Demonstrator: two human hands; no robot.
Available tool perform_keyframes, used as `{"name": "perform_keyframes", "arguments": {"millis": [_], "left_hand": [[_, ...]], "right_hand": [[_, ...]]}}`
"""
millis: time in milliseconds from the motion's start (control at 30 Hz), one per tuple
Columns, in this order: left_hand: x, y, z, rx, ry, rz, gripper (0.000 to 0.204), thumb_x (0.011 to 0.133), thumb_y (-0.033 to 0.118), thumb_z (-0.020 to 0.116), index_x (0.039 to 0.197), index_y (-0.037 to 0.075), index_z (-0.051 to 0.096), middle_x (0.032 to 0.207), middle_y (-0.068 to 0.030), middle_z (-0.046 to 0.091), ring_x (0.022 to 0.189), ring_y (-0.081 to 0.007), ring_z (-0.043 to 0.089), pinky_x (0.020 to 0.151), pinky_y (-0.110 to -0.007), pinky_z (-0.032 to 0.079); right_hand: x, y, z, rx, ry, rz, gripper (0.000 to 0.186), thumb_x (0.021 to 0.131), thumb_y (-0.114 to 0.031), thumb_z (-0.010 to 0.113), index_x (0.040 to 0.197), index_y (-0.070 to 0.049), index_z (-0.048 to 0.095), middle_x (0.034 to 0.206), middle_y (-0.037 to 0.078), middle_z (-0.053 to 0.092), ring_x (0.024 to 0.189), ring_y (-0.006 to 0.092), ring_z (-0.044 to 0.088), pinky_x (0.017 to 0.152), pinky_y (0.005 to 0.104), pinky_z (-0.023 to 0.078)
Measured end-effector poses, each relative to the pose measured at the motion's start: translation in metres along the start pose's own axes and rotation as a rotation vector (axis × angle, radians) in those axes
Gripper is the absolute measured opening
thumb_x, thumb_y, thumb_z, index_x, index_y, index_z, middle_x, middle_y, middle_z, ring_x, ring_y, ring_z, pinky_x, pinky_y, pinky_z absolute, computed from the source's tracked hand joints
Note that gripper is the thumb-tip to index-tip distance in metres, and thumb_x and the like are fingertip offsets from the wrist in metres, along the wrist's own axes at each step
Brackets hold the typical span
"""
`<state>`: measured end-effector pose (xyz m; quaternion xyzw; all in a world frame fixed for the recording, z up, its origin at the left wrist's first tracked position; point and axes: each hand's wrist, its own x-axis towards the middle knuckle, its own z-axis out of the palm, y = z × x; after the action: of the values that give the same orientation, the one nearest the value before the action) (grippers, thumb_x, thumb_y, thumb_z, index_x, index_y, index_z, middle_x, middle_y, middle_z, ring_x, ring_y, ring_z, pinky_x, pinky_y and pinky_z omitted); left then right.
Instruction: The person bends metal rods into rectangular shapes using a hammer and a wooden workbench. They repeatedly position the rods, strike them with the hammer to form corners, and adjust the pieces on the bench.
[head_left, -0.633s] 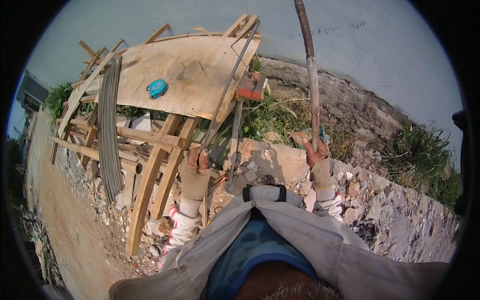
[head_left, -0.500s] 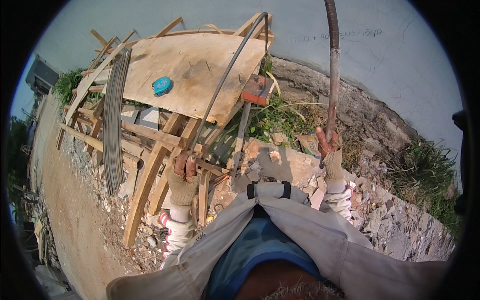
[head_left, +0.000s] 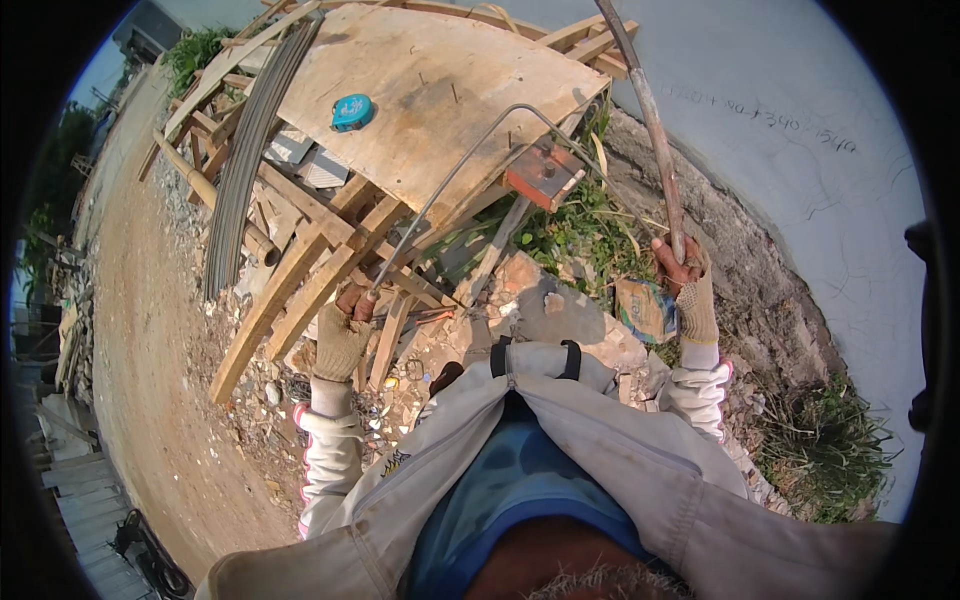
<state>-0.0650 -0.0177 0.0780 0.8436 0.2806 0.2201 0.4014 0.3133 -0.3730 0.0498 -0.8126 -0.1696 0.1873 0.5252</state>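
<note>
My left hand [head_left: 340,335], in a knitted fingerless glove, is closed around the near end of a thin bent steel rod [head_left: 428,206]. The rod rises over the board's near corner and hooks over to the right. My right hand [head_left: 686,275], gloved the same way, grips the lower end of a long rusty metal pipe [head_left: 656,130], which leans away and to the left, past the picture's upper edge. Between the hands, below the rod's hooked end, sits a red block-like piece [head_left: 546,176] with a dark top. A blue tape measure [head_left: 351,112] lies on the plywood board [head_left: 375,55].
Upright nails stick out of the plywood. Timber lengths [head_left: 310,290], a bamboo pole [head_left: 200,190] and corrugated strips [head_left: 255,150] stand at the left. Rubble [head_left: 400,350] covers the ground near me. A paper sack [head_left: 645,310] lies near my right hand. A grey wall [head_left: 830,230] runs along the right.
The rod's hooked end has come lower and nearer, over the red piece. The pipe has gone from nearly upright to leaning left. My hands have spread farther apart, and the view has shifted.
</note>
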Motion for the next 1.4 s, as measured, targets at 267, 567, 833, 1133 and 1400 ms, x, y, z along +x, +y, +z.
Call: {"name": "perform_keyframes", "arguments": {"millis": [267, 567, 833, 1133, 1400], "left_hand": [[0.007, -0.01, 0.018, 0.411, -0.002, -0.04, 0.022, 0.1, 0.027, 0.063, 0.096, 0.006, 0.067, 0.072, -0.0207, 0.06, 0.069, -0.0424, 0.061, 0.059, -0.046, 0.045], [0.06, -0.034, -0.015, 0.416, -0.048, 0.076, 0.023, 0.099, 0.026, 0.064, 0.091, 0.004, 0.067, 0.076, -0.0191, 0.065, 0.071, -0.039, 0.066, 0.06, -0.045, 0.048], [0.078, -0.054, -0.021, 0.289, -0.142, 0.061, 0.027, 0.099, 0.027, 0.067, 0.095, 0.001, 0.07, 0.074, -0.0186, 0.061, 0.066, -0.0329, 0.061, 0.062, -0.04, 0.046], [0.085, -0.062, -0.025, 0.275, -0.257, -0.008, 0.028, 0.098, 0.032, 0.069, 0.098, 0.005, 0.071, 0.074, -0.0195, 0.061, 0.07, -0.0363, 0.064, 0.062, -0.042, 0.047], [0.103, -0.03, 0.009, 0.331, 0.052, 0.324, 0.037, 0.093, 0.036, 0.072, 0.118, 0.01, 0.066, 0.099, -0.0169, 0.066, 0.09, -0.0382, 0.067, 0.072, -0.045, 0.053]], "right_hand": [[-0.029, -0.017, -0.005, -0.06, 0.066, 0.065, 0.061, 0.094, -0.034, 0.075, 0.142, -0.001, 0.055, 0.083, 0.002, 0.065, 0.063, 0.0097, 0.052, 0.055, 0.0276, 0.043], [-0.056, -0.019, 0.037, -0.111, 0.26, 0.013, 0.029, 0.095, -0.024, 0.074, 0.109, 0.001, 0.069, 0.073, -0.001, 0.059, 0.065, 0.0094, 0.051, 0.057, 0.0275, 0.04], [-0.061, -0.029, 0.048, -0.062, 0.322, 0.086, 0.025, 0.095, -0.021, 0.075, 0.111, -0.002, 0.07, 0.075, -0.002, 0.063, 0.063, 0.0083, 0.053, 0.055, 0.0271, 0.04], [-0.058, -0.036, 0.045, -0.208, 0.296, 0.07, 0.021, 0.095, -0.023, 0.074, 0.098, -0.004, 0.068, 0.063, -0.004, 0.055, 0.049, 0.006, 0.045, 0.044, 0.0284, 0.031], [-0.06, -0.033, 0.059, -0.068, 0.425, 0.093, 0.025, 0.094, -0.024, 0.076, 0.105, -0.002, 0.068, 0.063, -0.005, 0.052, 0.048, 0.0061, 0.042, 0.044, 0.0269, 0.03]]}}
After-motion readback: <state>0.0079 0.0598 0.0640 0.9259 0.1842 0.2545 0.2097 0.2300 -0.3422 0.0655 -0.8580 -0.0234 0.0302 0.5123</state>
